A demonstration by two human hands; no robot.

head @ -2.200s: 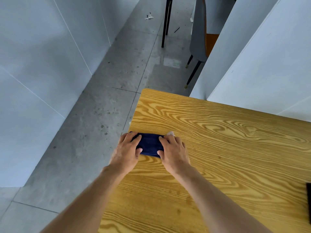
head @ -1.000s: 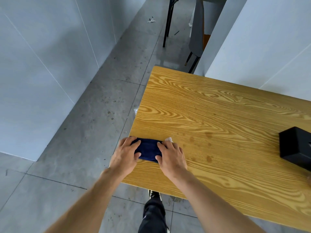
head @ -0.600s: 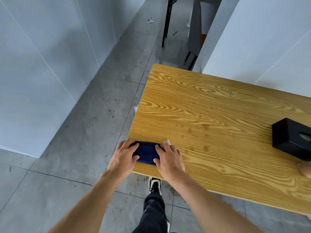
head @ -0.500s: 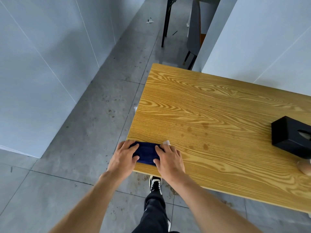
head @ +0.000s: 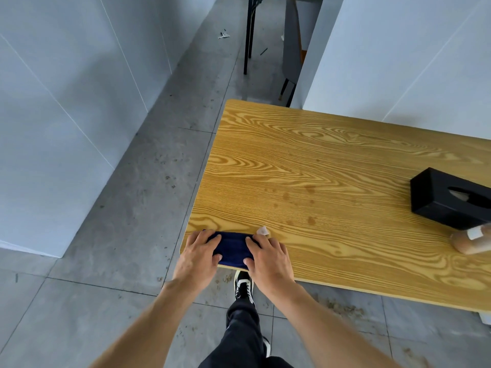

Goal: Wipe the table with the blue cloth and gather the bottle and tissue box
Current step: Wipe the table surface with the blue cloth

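Observation:
The folded blue cloth point(head: 232, 248) lies at the near left corner of the wooden table point(head: 332, 176), reaching the front edge. My left hand point(head: 198, 257) presses on its left end and my right hand point(head: 268, 257) presses on its right end, fingers spread flat over it. A small white tag point(head: 263, 230) sticks out beyond my right fingers. The black tissue box point(head: 449, 199) stands at the right side of the table. Just in front of it lies the bottle point(head: 471, 241), pale brown, cut off by the frame edge.
Several dark spots point(head: 309, 205) mark the wood in the middle of the table. A white partition point(head: 398, 54) borders the table's far side. Chair legs point(head: 248, 35) stand on the grey tiled floor beyond. My leg and shoe point(head: 243, 285) are below the table's front edge.
Both hands have dragged the cloth toward me along the left side until it reached the front edge. The tissue box and bottle have come into view at the right.

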